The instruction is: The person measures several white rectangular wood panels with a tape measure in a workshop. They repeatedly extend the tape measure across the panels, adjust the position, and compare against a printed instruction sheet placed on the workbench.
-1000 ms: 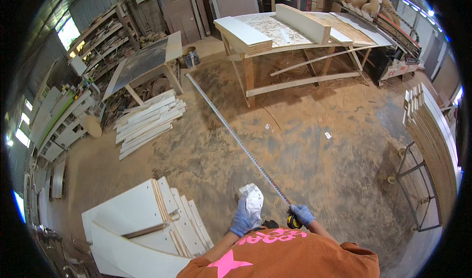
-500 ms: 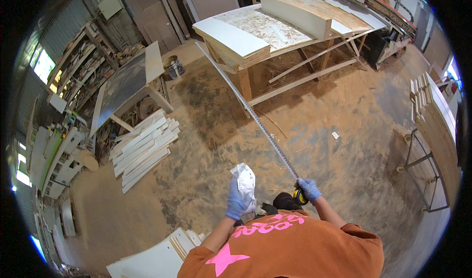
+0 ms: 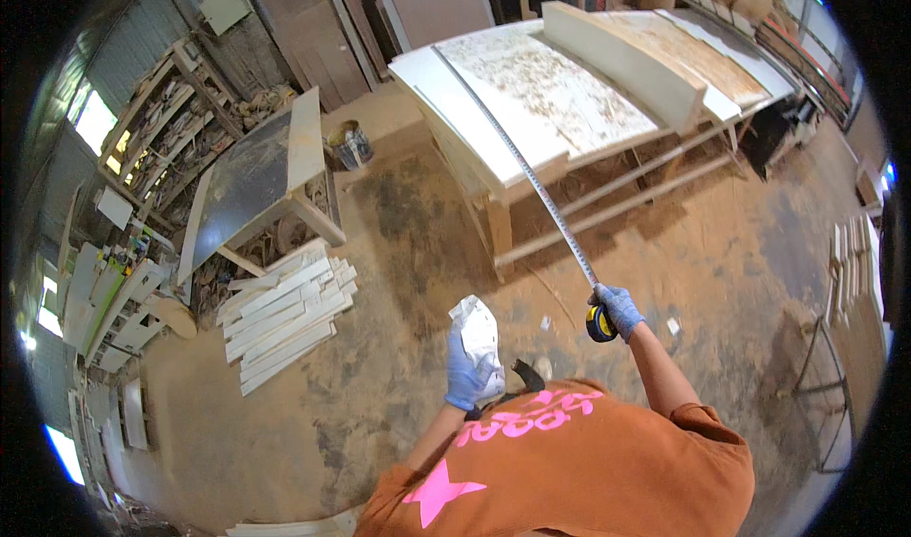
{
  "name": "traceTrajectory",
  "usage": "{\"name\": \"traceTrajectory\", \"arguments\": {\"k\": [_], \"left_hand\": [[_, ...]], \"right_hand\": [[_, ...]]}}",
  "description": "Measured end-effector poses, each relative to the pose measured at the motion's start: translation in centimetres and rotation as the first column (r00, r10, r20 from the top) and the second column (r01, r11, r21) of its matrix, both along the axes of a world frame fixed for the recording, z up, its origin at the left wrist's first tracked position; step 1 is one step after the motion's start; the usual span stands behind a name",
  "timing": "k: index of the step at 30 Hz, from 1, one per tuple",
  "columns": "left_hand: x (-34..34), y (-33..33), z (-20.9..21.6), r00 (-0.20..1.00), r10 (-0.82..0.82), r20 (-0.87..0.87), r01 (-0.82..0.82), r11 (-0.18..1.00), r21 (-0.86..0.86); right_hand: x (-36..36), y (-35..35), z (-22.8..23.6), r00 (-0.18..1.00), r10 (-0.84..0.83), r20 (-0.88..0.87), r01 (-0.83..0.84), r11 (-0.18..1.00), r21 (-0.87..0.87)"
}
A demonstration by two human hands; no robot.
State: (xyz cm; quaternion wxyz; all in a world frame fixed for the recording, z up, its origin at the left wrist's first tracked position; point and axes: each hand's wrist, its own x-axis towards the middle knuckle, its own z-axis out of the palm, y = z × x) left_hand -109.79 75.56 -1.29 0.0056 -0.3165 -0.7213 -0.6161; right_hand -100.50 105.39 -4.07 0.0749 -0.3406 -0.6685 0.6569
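Note:
My gloved right hand [image 3: 621, 309] is closed around a yellow-and-black tape measure [image 3: 600, 324]. Its long blade [image 3: 536, 184] runs out forward and to the left, the far end over the white boards [image 3: 493, 143] on the big worktable. Whether the blade's tip touches the boards I cannot tell. In my gloved left hand [image 3: 465, 371] is a crumpled white paper sheet [image 3: 480, 336] with print on it, held upright in front of my body. The fingers wrap its left side and lower end.
A long upright panel [image 3: 622, 63] stands on the sawdust-covered worktable. White strips [image 3: 289, 314] lie on the floor at left, near a low dark-topped table [image 3: 247, 181] and a bucket [image 3: 351, 145]. More stacked boards [image 3: 854, 295] stand on a metal rack at right.
I have come closer to the worktable. My right hand has moved forward and right with the tape measure, and the blade now reaches over the white boards. My left hand still holds the paper.

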Motion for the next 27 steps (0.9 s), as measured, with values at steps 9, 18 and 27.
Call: {"name": "traceTrajectory", "arguments": {"k": [9,18,27], "left_hand": [[-14.5,6.1,0.7,0.993,0.002,0.116,-0.025,0.979,0.204],[-34.5,8.1,1.2,0.989,0.044,-0.139,-0.041,0.999,0.022],[-45.6,12.8,-0.6,0.986,-0.163,-0.034,0.161,0.985,-0.068]], "right_hand": [[-23.2,10.8,4.8,0.991,0.09,0.094,-0.083,0.994,-0.075],[-37.5,15.2,1.8,0.984,0.079,0.158,-0.069,0.995,-0.071],[-35.2,14.1,3.0,0.96,0.032,0.277,-0.064,0.992,0.105]]}}
